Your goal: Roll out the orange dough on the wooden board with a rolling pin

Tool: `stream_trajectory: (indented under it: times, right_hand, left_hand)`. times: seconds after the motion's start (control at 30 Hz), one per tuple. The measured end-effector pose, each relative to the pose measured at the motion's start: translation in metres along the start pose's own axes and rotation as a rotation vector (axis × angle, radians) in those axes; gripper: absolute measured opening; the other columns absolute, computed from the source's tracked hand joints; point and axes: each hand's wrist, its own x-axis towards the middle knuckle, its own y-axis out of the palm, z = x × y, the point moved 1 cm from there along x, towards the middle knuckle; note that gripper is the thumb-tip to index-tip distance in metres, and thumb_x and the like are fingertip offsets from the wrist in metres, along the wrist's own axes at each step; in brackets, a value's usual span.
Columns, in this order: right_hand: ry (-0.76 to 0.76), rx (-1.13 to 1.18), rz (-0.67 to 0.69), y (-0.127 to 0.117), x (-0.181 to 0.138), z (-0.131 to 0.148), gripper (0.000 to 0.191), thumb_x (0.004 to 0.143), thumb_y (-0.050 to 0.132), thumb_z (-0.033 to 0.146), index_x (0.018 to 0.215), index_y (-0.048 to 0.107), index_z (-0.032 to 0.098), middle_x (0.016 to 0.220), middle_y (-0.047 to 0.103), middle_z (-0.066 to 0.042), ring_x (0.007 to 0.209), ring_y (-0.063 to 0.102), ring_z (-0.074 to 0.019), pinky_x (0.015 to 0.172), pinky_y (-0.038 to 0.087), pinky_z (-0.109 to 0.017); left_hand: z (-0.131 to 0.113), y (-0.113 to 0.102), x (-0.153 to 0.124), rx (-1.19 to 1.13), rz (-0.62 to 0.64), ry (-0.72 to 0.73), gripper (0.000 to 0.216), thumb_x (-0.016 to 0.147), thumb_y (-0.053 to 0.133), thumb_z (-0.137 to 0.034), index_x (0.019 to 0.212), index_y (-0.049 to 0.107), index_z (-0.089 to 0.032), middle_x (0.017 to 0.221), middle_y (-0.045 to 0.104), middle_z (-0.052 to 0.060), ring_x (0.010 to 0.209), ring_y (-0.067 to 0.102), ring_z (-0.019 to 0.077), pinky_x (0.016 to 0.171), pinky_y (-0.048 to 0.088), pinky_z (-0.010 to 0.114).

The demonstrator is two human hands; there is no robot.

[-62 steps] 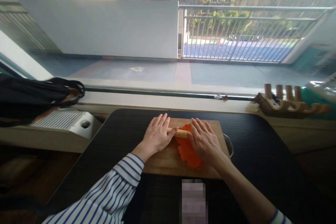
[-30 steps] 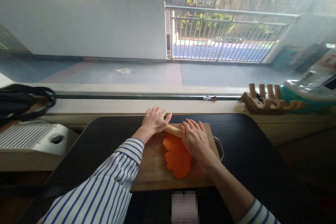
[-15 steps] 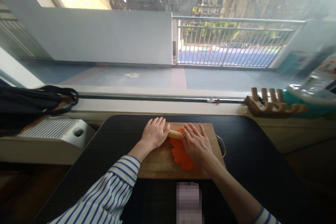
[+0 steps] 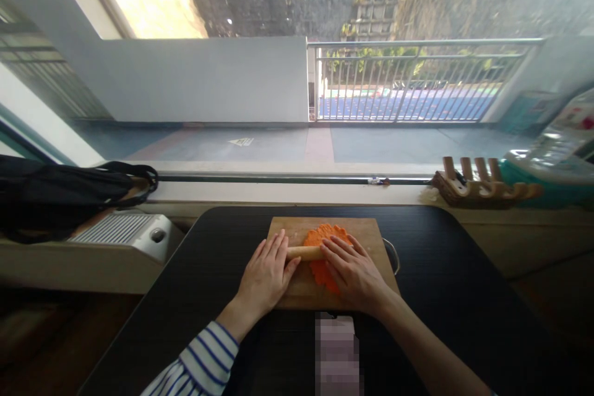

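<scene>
On a wooden cutting board (image 4: pixel 290 297) lies a flattened sheet of orange dough or modelling clay (image 4: pixel 325 235) with a ragged edge. A light wooden rolling pin (image 4: pixel 304 253) rests crosswise over its middle. My left hand (image 4: pixel 266 272) lies flat on the pin's left end, fingers stretched forward, thumb toward the pin. My right hand (image 4: pixel 355 266) presses flat over the pin's right end with fingers outstretched, hiding that end and part of the orange sheet. Neither hand is wrapped around the pin.
The board stands on a black table (image 4: pixel 436 284), its metal handle (image 4: pixel 393 255) at the right. A blurred-out pinkish item (image 4: pixel 338 352) lies nearer me. On the sill are a wooden rack (image 4: pixel 482 185), a teal container (image 4: pixel 561 179) and a black bag (image 4: pixel 69 198). A white appliance (image 4: pixel 139 235) stands left.
Both hands have drawn the rolling pin toward me, from the far edge of the orange sheet to its middle. More of the sheet's far part now shows.
</scene>
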Motion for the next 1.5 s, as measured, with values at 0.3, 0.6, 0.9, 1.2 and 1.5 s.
stream_trajectory:
  times: [0.3,0.6,0.9,1.2,1.5]
  right_hand:
    - [0.011,0.013,0.011,0.0,0.0,-0.001,0.04,0.098,0.038,0.031,0.134,0.052,0.021,0.139,0.051,-0.006,0.133,0.04,-0.0207,0.115,0.024,-0.045]
    - [0.069,-0.062,0.038,0.005,0.023,-0.011,0.041,0.099,0.034,0.027,0.136,0.048,0.019,0.14,0.051,-0.006,0.134,0.04,-0.0191,0.114,0.024,-0.044]
    - [0.123,-0.139,0.008,0.007,0.033,-0.013,0.041,0.099,0.033,0.029,0.133,0.052,0.017,0.138,0.053,-0.009,0.13,0.044,-0.0211,0.112,0.027,-0.043]
    - [0.156,-0.147,0.006,0.012,0.044,-0.027,0.042,0.099,0.03,0.03,0.13,0.055,0.015,0.136,0.054,-0.009,0.131,0.044,-0.0229,0.111,0.028,-0.046]
    - [0.213,-0.19,-0.013,0.016,0.054,-0.031,0.044,0.099,0.029,0.032,0.128,0.056,0.012,0.134,0.056,-0.011,0.127,0.048,-0.025,0.11,0.03,-0.046]
  left_hand:
    - [-0.002,-0.002,-0.004,0.012,-0.008,0.023,0.064,0.096,0.024,-0.051,0.127,0.055,-0.004,0.135,0.053,0.019,0.124,0.052,0.0288,0.102,0.044,0.045]
    - [0.006,0.006,0.03,-0.026,0.115,-0.06,0.067,0.096,0.019,-0.051,0.13,0.053,-0.004,0.139,0.049,0.019,0.131,0.044,0.0294,0.109,0.035,0.047]
    - [0.012,0.012,0.058,-0.055,0.192,-0.134,0.067,0.095,0.017,-0.054,0.13,0.055,-0.01,0.139,0.05,0.015,0.134,0.04,0.027,0.112,0.029,0.045]
    - [0.019,0.023,0.093,-0.056,0.234,-0.18,0.063,0.096,0.018,-0.052,0.141,0.042,-0.015,0.145,0.044,0.013,0.137,0.035,0.0259,0.112,0.024,0.048]
    - [0.024,0.028,0.104,-0.087,0.259,-0.165,0.064,0.095,0.019,-0.053,0.141,0.042,-0.016,0.145,0.044,0.011,0.137,0.035,0.0252,0.112,0.024,0.047]
